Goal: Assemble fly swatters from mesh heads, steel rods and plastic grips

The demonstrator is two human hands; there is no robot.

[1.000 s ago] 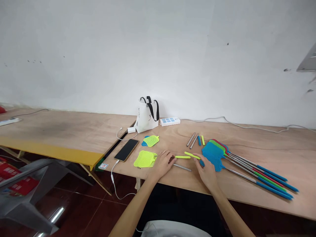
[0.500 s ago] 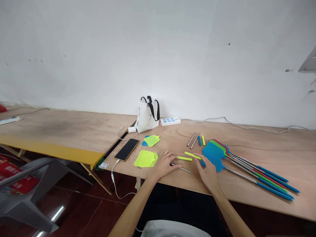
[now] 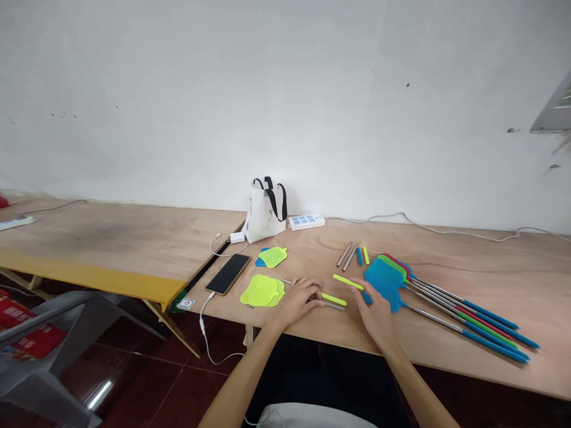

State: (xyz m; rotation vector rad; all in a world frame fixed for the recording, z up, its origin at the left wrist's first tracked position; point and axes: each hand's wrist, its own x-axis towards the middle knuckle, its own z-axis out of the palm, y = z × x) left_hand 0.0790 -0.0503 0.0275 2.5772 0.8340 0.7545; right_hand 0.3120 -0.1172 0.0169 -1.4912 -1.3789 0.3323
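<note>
Under the curled fingers of the left hand (image 3: 300, 302): a thin metal rod (image 3: 286, 282) shows on one side, a yellow stick (image 3: 334, 299) on the other, roughly in line. A metal tube (image 3: 335, 307) runs out from the same fingertips, on the near side of the stick.

Right hand (image 3: 375, 310): thumb and index parted, fingertips at the near end of a second yellow stick (image 3: 345, 280). Knuckles mask the contacts; cannot tell whether either hand's fingers truly grip.

Surroundings: yellow mesh heads (image 3: 259, 290) just left of the left fingers; two metal tubes (image 3: 347, 257) beyond the right fingers; swatters (image 3: 384, 278) just right of them.

Step, as judged: rod and stick being handled by the left fingers, right fingers attending the second stick. Next move would call for a steady left hold and a firm right pinch.
</note>
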